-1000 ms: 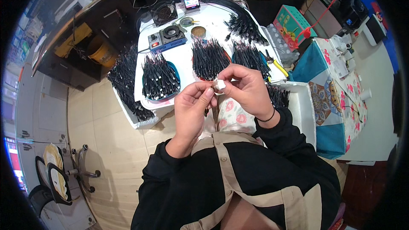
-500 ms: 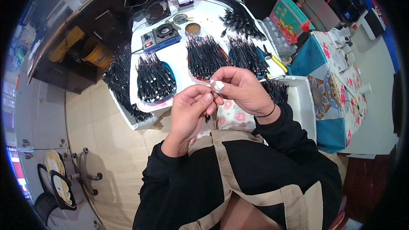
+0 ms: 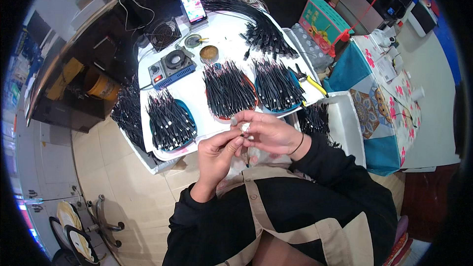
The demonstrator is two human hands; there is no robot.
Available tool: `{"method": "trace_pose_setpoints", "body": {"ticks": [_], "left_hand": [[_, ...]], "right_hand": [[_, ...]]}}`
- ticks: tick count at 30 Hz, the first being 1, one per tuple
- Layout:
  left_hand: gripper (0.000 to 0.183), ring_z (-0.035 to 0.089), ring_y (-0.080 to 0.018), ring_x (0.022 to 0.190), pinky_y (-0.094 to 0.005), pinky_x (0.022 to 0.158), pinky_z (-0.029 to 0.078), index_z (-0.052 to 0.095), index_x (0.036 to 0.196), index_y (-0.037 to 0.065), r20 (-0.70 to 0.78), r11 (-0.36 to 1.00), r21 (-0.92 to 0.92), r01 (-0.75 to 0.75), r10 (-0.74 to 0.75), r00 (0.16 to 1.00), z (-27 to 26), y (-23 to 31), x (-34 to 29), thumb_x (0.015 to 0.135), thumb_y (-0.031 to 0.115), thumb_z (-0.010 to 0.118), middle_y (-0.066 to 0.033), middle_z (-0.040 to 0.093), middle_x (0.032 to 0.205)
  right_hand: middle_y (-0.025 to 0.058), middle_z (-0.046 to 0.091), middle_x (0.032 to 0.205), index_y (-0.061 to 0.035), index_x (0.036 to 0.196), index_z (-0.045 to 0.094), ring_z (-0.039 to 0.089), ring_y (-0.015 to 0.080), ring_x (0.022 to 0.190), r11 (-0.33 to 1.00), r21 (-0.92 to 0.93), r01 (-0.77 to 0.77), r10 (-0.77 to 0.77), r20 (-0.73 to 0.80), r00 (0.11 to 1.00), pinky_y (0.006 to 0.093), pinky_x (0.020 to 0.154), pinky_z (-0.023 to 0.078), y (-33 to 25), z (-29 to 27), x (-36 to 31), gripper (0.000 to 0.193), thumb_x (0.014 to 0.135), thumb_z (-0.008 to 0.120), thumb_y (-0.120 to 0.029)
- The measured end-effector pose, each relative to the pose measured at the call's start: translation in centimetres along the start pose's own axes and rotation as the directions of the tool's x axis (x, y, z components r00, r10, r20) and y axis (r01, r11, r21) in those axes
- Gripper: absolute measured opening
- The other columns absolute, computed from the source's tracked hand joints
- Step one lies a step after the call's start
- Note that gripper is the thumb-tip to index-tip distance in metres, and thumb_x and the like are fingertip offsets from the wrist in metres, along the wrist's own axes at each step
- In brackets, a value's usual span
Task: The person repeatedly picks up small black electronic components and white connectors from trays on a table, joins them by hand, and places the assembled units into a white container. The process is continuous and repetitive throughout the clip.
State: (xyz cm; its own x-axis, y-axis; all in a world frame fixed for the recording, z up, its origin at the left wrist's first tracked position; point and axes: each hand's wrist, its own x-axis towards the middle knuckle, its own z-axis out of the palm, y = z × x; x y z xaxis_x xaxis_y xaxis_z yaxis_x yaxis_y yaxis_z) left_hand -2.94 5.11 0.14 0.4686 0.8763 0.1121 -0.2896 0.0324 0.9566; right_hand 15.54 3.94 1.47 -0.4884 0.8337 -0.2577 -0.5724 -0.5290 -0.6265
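Note:
My left hand [image 3: 218,153] and my right hand [image 3: 270,133] meet in front of my body, just off the table's near edge, fingertips pinched close together. Something small and white [image 3: 245,127] shows at the right thumb; whether it is held or wrapped on the finger I cannot tell. What the left thumb and forefinger pinch is mostly hidden. Just beyond the hands, bundles of short black cables with bared ends stand in an orange-rimmed tray [image 3: 256,99] and a blue tray [image 3: 299,106]. A third cable bundle [image 3: 170,122] sits to the left.
On the white table [image 3: 189,91] are a blue heating unit [image 3: 173,71], a round tin [image 3: 209,53], a small dish [image 3: 193,41], a lit phone [image 3: 192,5] and yellow-handled cutters [image 3: 315,85]. Longer black cables [image 3: 268,37] lie at the back. White foam boxes [image 3: 345,128] flank the table.
The view has tilted, so the table and cable bundles sit lower and further left. Both hands appear lower in the picture, still pinched together. The right fingers have shifted slightly around the white piece.

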Motion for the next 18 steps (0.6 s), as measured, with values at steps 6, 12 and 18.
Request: {"method": "trace_pose_setpoints", "body": {"ticks": [6,12,18], "left_hand": [[0.015,0.047,-0.0076,0.054,-0.0187,0.05,0.037,0.06,0.102,-0.007,-0.046,0.953,-0.277,0.121,-0.139,0.989,-1.8,0.0,2.1,0.093,0.004,0.056,-0.013,0.066,0.078],[0.014,0.041,-0.0063,0.05,-0.019,0.047,0.033,0.059,0.104,-0.005,-0.028,0.923,-0.324,0.206,-0.226,0.974,-3.3,-0.7,3.6,0.094,0.003,0.053,-0.0111,0.064,0.077],[0.015,0.046,-0.0055,0.056,-0.0185,0.049,0.033,0.06,0.105,-0.004,0.021,0.891,-0.299,0.341,-0.352,0.936,-5.0,-1.4,5.6,0.096,0.005,0.053,-0.0093,0.065,0.079]], "right_hand": [[0.0084,0.057,0.117,-0.0075,0.118,0.053,0.053,0.0264,0.113,-0.566,-0.77,0.295,-0.348,0.548,0.761,0.0378,0.093,0.046,-12.0,-5.8,7.2,0.027,0.091,0.052,-0.009],[-0.0002,0.039,0.148,-0.0127,0.119,0.051,0.039,0.0264,0.132,-0.959,-0.245,0.142,0.003,0.494,0.869,0.0395,0.094,0.042,-23.9,-11.4,22.5,0.026,0.095,0.04,-0.017],[-0.005,0.04,0.147,-0.0177,0.126,0.05,0.038,0.0226,0.133,-0.979,0.016,0.204,0.186,0.485,0.854,0.0359,0.094,0.042,-27.0,-14.7,32.1,0.031,0.094,0.047,-0.016]]}}
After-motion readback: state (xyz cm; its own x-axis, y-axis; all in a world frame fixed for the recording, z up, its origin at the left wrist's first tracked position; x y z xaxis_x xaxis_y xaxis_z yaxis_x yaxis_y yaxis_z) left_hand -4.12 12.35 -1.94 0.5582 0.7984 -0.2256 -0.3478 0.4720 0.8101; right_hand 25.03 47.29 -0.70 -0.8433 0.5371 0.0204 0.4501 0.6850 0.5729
